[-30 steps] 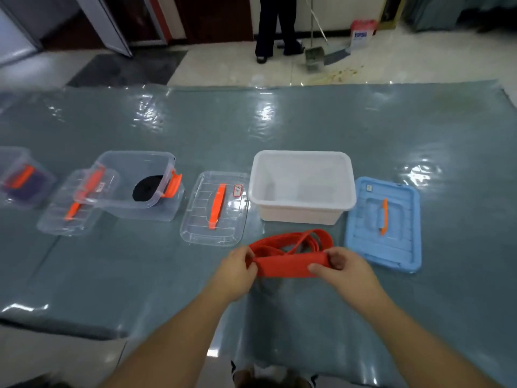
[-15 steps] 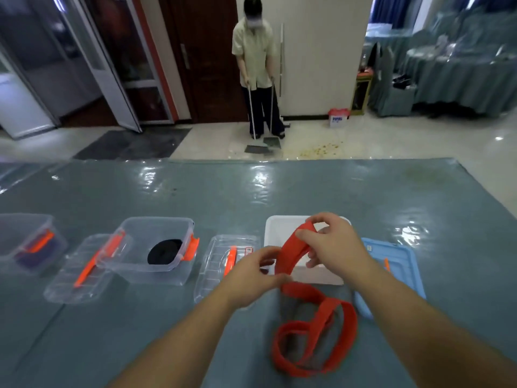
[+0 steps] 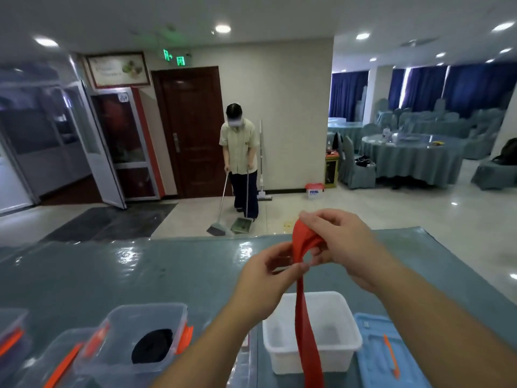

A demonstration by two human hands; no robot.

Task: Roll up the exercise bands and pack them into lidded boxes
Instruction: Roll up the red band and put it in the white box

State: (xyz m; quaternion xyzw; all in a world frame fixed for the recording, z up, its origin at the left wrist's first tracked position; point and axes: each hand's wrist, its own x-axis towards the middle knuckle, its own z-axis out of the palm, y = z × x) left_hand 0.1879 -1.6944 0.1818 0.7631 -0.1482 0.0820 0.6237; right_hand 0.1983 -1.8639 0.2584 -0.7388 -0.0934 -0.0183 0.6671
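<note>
Desk (image 3: 140,275) is glossy, boxes below. Left hand (image 3: 268,278) and right hand (image 3: 335,245) both pinch the red band (image 3: 306,331) aloft. A loose first turn could let the roll unwind and the tail miss the white box (image 3: 344,357).

Both forearms are raised, hands held close together. Red band (image 3: 303,303) is pinched by left hand (image 3: 268,278); its top is gripped by curled right hand (image 3: 340,245).

A banquet hall: round tables (image 3: 414,152) in cloths, covered chairs (image 3: 356,169), blue curtains (image 3: 475,85), lit exit sign (image 3: 174,57).
</note>
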